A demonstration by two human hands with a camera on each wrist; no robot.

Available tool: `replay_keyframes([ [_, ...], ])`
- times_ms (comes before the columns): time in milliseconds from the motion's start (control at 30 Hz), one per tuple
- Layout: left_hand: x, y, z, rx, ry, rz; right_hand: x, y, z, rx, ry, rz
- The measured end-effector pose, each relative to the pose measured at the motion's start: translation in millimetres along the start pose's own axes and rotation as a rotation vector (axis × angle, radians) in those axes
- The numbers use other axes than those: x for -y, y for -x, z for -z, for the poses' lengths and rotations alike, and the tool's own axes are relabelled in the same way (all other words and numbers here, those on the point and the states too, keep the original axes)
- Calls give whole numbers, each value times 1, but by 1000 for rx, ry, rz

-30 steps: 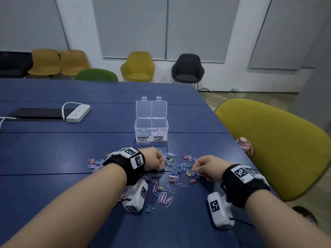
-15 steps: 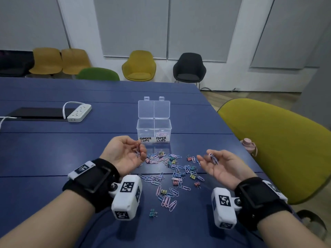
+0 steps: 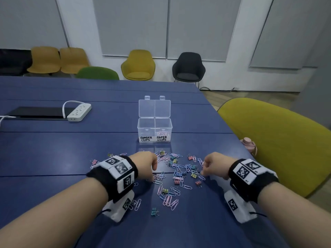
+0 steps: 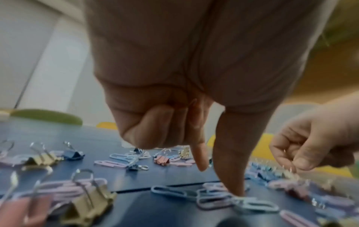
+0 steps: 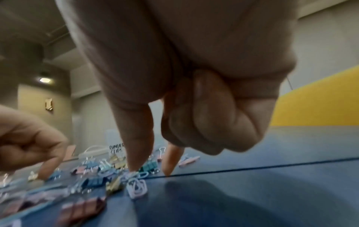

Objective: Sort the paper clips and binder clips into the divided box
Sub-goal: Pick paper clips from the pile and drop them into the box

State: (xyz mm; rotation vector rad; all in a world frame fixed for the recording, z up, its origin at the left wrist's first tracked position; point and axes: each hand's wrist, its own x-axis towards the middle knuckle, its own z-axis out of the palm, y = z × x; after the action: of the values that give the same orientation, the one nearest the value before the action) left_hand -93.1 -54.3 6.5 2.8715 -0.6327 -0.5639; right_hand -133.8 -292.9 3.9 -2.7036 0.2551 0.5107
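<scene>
Nearest you, a teal binder clip (image 3: 154, 211) lies alone on the blue table (image 3: 53, 154). Your left hand (image 3: 145, 164) is down in the clip pile (image 3: 176, 173), thumb and forefinger extended onto a blue paper clip (image 4: 254, 204), other fingers curled; can't tell if it's pinched yet. Your right hand (image 3: 214, 164) is the same at the pile's right edge, tips on a lilac paper clip (image 5: 136, 188). Beyond, the divided box (image 3: 155, 130) stands open, w/ paper clips in its right compartment, labelled "PAPER CLIPS".

Even indoor light, wrist views blurred, ceiling lamp glowing, wide-angle edge distortion
</scene>
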Motion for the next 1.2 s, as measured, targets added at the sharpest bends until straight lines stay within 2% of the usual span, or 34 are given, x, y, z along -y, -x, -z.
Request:
replay_keyframes([
  [133, -3, -10, -2, 15, -44, -8, 9, -9, -6, 30, 154, 15],
  [467, 2, -17, -5, 1, -71, 9, 17, -13, -10, 66, 238, 34],
  [633, 10, -9, 2, -70, 139, 6, 13, -6, -9, 41, 192, 48],
  [700, 13, -6, 3, -74, 418, 59, 7, -2, -8, 10, -118, 26],
  [833, 19, 2, 1, 22, 1414, 194, -2, 2, -10, -7, -1115, -16],
  [933, 26, 7, 3, 114, 1816, 206, 1, 9, -13, 60, -1457, 12],
  [1000, 27, 11, 3, 133, 1930, 200, 4, 11, -17, 121, -1561, 30],
  [1067, 27, 17, 2, 125, 1936, 183, 7, 13, -21, 156, -1654, 6],
  [1133, 30, 23, 1, 126, 1887, 177, 11, 14, -23, 215, -1696, -5],
  [1200, 34, 29, 0, 143, 1763, 179, 16, 15, -26, 256, -1641, 5],
])
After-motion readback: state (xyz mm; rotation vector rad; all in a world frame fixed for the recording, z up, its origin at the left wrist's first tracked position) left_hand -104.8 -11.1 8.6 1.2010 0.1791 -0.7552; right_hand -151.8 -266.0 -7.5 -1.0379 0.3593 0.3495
